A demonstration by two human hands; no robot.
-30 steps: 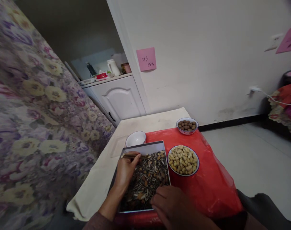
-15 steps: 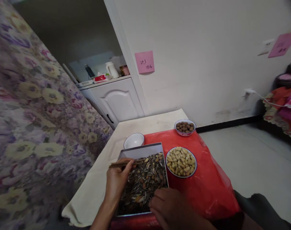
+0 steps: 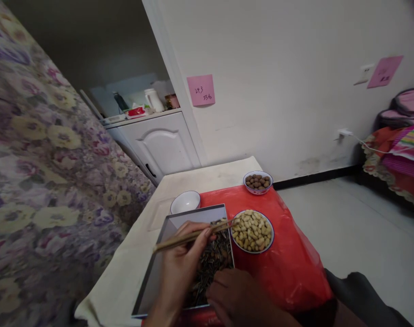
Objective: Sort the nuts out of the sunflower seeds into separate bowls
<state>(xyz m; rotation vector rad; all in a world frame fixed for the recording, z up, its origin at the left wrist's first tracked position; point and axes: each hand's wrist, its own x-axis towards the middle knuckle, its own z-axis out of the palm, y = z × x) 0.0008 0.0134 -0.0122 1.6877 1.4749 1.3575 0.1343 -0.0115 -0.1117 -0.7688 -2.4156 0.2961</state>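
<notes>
My left hand [image 3: 184, 254] is closed around a pair of wooden chopsticks [image 3: 183, 239]. Their tips reach over the right wall of a shallow rectangular box [image 3: 202, 213] to the edge of a bowl of peanuts [image 3: 252, 230]. Whether the tips pinch a peanut is too small to tell. Striped sunflower seeds [image 3: 217, 254] mixed with other pieces lie in the box, partly hidden by my hands. My right hand [image 3: 234, 288] has its fingers curled over the box's near right rim, gripping it.
A white bowl [image 3: 185, 202] stands behind the box at the left. Farther back on the red cloth [image 3: 292, 254] is a bowl of round brown nuts [image 3: 258, 182]. A floral curtain [image 3: 57, 181] hangs at the left, and a wall [image 3: 278, 91] rises behind the table.
My left hand has moved right with the chopsticks, from over the seeds to the peanut bowl's edge. My right hand stays at the box's rim. The view has shifted slightly right.
</notes>
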